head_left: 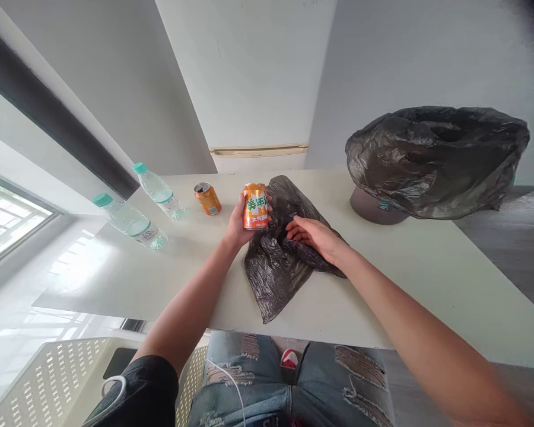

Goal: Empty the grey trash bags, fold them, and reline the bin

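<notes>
My left hand [237, 225] is wrapped round an upright orange drink can [255, 206], held just above the left edge of a crumpled black plastic bag [278, 267] that lies on the white table [382, 284]. My right hand [311, 235] rests on the bag with fingers bent, gripping a fold of it beside the can.
A second orange can [207, 198], opened, stands further left. Two clear water bottles [159, 191] [131, 220] with green caps stand near the table's left side. A bin lined with a black bag [431, 157] sits at the back right. A white perforated basket [48, 379] is below left.
</notes>
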The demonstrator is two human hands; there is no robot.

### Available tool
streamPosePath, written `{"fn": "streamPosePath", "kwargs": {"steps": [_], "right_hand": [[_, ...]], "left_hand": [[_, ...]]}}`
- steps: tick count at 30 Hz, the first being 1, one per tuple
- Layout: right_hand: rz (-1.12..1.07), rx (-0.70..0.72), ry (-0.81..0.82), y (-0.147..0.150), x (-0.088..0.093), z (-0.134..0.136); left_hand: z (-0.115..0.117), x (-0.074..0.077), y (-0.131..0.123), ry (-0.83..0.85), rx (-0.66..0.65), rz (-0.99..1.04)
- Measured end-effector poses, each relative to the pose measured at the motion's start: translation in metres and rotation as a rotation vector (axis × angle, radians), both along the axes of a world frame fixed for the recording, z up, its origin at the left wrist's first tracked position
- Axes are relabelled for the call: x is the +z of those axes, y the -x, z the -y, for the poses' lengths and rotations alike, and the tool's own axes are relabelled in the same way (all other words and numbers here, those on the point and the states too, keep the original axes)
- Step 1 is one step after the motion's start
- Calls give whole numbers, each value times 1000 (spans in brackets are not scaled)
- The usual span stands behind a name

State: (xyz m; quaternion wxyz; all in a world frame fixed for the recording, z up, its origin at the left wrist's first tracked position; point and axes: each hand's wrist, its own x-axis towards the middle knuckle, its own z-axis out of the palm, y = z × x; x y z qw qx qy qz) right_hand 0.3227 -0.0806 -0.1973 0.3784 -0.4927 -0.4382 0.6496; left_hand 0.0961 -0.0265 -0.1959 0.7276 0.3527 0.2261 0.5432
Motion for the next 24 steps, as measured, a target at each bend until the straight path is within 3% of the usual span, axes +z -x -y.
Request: {"fn": "streamPosePath", "kwargs": {"steps": [24], "right_hand": [[-18, 14, -14, -1, -6, -2]], "left_hand": [[6, -1, -3, -31, -10, -57]]}}
